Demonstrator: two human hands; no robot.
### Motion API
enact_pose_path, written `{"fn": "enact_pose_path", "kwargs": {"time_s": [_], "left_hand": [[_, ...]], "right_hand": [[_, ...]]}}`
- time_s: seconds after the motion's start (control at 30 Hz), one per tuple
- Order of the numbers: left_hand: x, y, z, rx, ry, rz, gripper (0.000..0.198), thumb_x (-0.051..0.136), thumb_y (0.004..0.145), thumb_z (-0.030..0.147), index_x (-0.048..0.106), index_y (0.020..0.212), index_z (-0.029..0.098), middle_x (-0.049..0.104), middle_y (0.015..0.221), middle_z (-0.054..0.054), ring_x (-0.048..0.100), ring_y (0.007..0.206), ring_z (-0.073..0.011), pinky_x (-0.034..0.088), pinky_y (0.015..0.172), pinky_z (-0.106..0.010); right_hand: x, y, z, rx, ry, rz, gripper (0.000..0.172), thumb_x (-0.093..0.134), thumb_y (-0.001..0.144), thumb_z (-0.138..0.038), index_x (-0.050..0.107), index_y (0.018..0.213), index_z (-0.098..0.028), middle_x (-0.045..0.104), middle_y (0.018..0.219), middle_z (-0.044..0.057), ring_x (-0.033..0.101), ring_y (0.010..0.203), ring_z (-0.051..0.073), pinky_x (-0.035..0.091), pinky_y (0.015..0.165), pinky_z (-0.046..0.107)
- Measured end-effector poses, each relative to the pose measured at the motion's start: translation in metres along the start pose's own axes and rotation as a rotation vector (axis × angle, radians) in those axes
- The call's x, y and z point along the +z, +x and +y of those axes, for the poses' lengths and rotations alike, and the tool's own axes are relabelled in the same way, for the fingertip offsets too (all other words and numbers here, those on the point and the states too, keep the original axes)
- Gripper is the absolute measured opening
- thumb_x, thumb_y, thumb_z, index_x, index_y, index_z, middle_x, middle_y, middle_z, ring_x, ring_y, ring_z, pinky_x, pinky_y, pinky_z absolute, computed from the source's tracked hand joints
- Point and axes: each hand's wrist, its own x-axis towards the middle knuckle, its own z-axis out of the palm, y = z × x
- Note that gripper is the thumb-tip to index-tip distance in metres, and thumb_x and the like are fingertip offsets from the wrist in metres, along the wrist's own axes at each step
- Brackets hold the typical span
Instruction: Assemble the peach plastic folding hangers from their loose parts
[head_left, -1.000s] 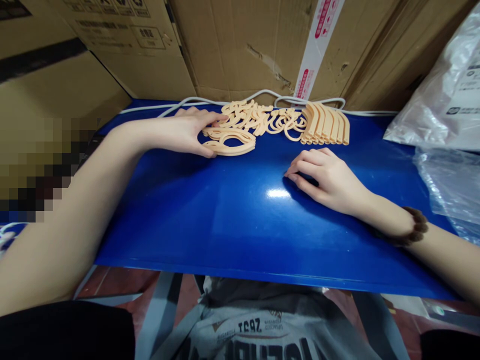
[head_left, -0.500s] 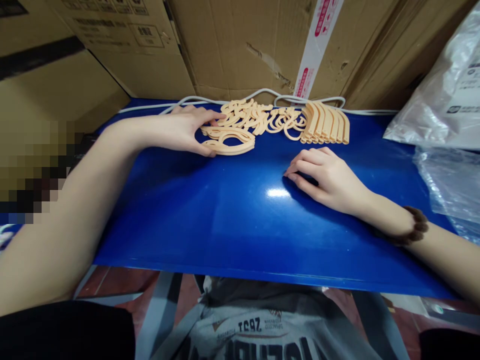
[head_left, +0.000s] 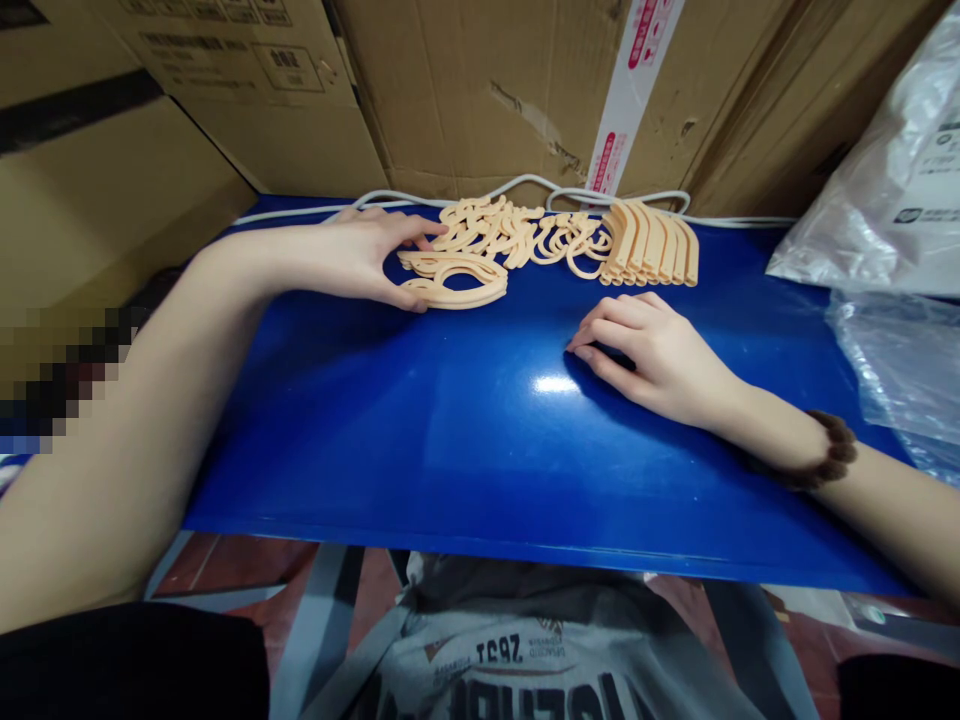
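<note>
My left hand [head_left: 358, 255] reaches round the left end of a small stack of curved, beige plastic hanger parts [head_left: 469, 296]. Its thumb presses the near edge, and the fingers curve over the far side, partly hidden. Just behind lies a loose pile of beige hanger pieces [head_left: 487, 225], close to the index fingertip. My right hand [head_left: 649, 350] rests on the blue table [head_left: 450, 430], loosely closed, thumb tip near the fingertips and nothing visible in it. Beyond that hand stand several nested curved hanger arms [head_left: 651, 245], with beige hooks [head_left: 574, 240] to their left.
Cardboard boxes [head_left: 480, 90] wall off the back and left. A white cable [head_left: 525, 181] runs along the table's rear edge. Plastic bags [head_left: 885, 190] lie at the right. Grey cloth with printed letters [head_left: 510, 640] is below the front edge.
My left hand has shifted very slightly left, and the small stack has moved with it. My right hand stays where it was.
</note>
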Motion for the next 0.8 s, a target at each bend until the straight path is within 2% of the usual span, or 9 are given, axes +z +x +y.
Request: {"fn": "enact_pose_path", "kwargs": {"time_s": [0.27,0.43,0.6,0.73,0.8], "left_hand": [[0.000,0.001,0.001,-0.013,-0.008,-0.012,0.104,0.059,0.073,0.073,0.030,0.158,0.019,0.035,0.162,-0.010,0.034,0.147,-0.0352,0.025,0.122,-0.045],[0.001,-0.001,-0.009,0.014,0.011,-0.010,0.102,0.062,0.076,0.069,0.023,0.159,0.024,0.031,0.165,-0.009,0.030,0.149,-0.0364,0.024,0.121,-0.050],[0.001,-0.002,-0.023,-0.012,0.046,-0.021,0.102,0.064,0.076,0.071,0.023,0.158,0.026,0.038,0.160,-0.008,0.040,0.142,-0.0388,0.026,0.119,-0.054],[0.000,-0.001,-0.024,0.009,0.035,-0.010,0.103,0.066,0.074,0.068,0.023,0.158,0.027,0.046,0.154,-0.008,0.050,0.135,-0.0349,0.036,0.113,-0.047],[0.000,-0.002,-0.022,0.007,0.032,-0.006,0.099,0.064,0.076,0.068,0.025,0.158,0.029,0.046,0.154,-0.007,0.051,0.134,-0.0341,0.036,0.114,-0.047]], "right_hand": [[0.000,0.000,0.000,0.004,0.015,0.002,0.026,0.044,0.102,-0.028,0.068,0.098,-0.017,0.070,0.101,0.008,0.063,0.093,0.022,0.038,0.082,0.038],[-0.001,0.001,-0.001,0.011,0.013,-0.005,0.026,0.044,0.103,-0.028,0.068,0.098,-0.018,0.070,0.101,0.008,0.063,0.094,0.022,0.038,0.082,0.038],[0.000,0.001,0.000,0.015,0.013,-0.003,0.025,0.045,0.102,-0.027,0.068,0.098,-0.019,0.070,0.101,0.008,0.063,0.093,0.022,0.038,0.082,0.038],[0.000,0.000,0.000,0.010,0.012,-0.004,0.025,0.045,0.102,-0.027,0.068,0.098,-0.018,0.070,0.101,0.008,0.063,0.093,0.022,0.038,0.082,0.038],[0.000,0.000,0.000,0.002,0.006,-0.003,0.026,0.044,0.103,-0.028,0.068,0.098,-0.018,0.070,0.101,0.008,0.063,0.093,0.022,0.038,0.082,0.037]]}}
